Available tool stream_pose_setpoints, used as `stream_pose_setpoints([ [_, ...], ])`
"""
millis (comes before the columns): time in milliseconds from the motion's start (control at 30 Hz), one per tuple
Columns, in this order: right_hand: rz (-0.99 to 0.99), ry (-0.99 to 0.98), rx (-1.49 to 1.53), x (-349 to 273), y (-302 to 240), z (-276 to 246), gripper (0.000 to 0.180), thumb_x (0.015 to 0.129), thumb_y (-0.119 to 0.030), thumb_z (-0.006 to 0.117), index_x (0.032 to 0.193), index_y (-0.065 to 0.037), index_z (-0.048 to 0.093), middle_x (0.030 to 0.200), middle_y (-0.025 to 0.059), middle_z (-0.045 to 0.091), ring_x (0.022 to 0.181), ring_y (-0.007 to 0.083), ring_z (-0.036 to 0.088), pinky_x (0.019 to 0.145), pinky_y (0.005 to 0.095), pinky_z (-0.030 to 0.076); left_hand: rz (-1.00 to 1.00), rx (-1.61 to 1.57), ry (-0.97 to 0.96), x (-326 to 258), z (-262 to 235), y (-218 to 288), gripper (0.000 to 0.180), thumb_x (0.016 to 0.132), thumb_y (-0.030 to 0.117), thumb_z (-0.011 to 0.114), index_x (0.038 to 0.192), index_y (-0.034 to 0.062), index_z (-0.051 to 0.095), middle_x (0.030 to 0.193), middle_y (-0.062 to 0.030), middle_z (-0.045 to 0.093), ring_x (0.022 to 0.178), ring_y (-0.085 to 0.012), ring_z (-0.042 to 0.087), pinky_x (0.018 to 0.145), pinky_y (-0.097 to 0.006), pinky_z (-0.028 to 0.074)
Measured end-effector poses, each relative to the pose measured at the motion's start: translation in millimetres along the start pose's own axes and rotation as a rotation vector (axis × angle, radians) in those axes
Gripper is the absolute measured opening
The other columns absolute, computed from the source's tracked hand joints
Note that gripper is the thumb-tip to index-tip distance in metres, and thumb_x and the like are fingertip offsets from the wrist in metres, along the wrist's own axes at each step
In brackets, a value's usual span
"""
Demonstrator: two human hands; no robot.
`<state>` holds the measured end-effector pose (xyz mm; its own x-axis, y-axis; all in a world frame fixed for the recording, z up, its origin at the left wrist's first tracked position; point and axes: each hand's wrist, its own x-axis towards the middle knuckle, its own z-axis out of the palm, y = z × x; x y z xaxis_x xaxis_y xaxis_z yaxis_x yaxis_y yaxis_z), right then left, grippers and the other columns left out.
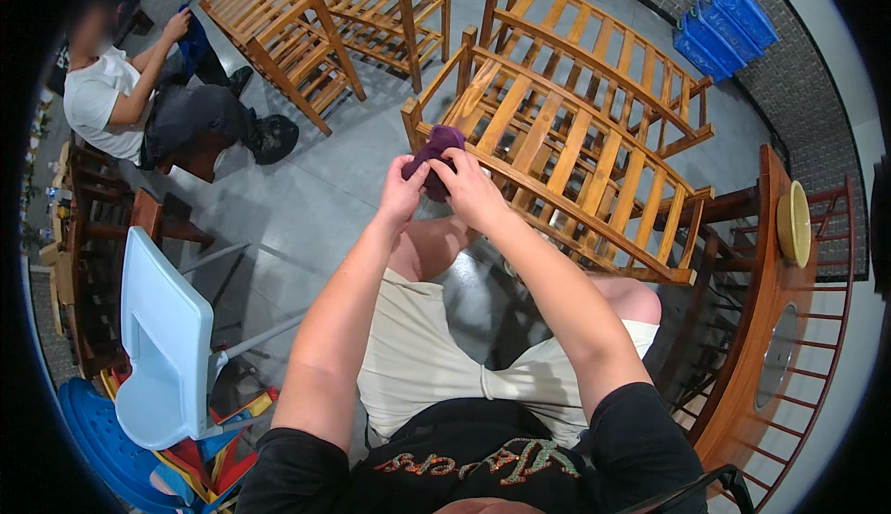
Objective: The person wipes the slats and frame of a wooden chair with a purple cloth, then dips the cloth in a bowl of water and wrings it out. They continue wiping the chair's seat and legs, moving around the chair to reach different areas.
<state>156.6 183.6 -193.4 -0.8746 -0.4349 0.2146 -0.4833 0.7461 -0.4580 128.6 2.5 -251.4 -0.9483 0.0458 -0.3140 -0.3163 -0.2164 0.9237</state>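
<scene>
In front of my knees I hold a small dark purple cloth [445, 139], bunched up; its exact kind does not show. My left hand [402, 189] pinches its lower left part between thumb and fingers. From the other side my right hand [468, 189] grips it, the thumbs close together. The cloth is right by the near left corner of a slatted wooden rack [561, 147]; whether it touches the wood I cannot tell. Part of the cloth is hidden behind my fingers.
More slatted wooden racks [278, 36] stand at the far side. Blue plastic crates [729, 26] are stacked far right. A wooden table [742, 356] with a yellow basin [794, 224] is at right. At left are a light blue high chair [165, 328] and a seated person [111, 96] holding dark blue cloth.
</scene>
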Motion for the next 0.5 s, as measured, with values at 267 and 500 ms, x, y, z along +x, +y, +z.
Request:
stream_pose_setpoints([
  [267, 0.220, 0.160, 0.214, -18.8, -6.8, -4.0, 0.088, 0.079, -0.019, 0.086, 0.154, -0.020, 0.041, 0.138, 0.0180, 0.043, 0.112, 0.0427, 0.063, 0.091, 0.0486, 0.058, 0.268, 0.288, -0.357, -1.3, -22.4, 43.6, 0.024, 0.091, -0.010, 0.066, 0.108, 0.0051, 0.060, 0.120, -0.0064, 0.070, 0.110, -0.0168, 0.064, 0.097, -0.032, 0.053],
  [500, 0.266, -0.050, -0.002, -15.9, -8.7, 2.6, 0.039, 0.087, -0.033, 0.078, 0.114, -0.009, 0.062, 0.115, 0.0143, 0.065, 0.097, 0.0378, 0.070, 0.080, 0.0465, 0.059, 0.196, 0.656, -0.361, -14.7, -49.3, 79.3, 0.025, 0.081, -0.006, 0.075, 0.102, 0.0044, 0.065, 0.107, -0.0050, 0.071, 0.100, -0.0171, 0.064, 0.088, -0.033, 0.053],
])
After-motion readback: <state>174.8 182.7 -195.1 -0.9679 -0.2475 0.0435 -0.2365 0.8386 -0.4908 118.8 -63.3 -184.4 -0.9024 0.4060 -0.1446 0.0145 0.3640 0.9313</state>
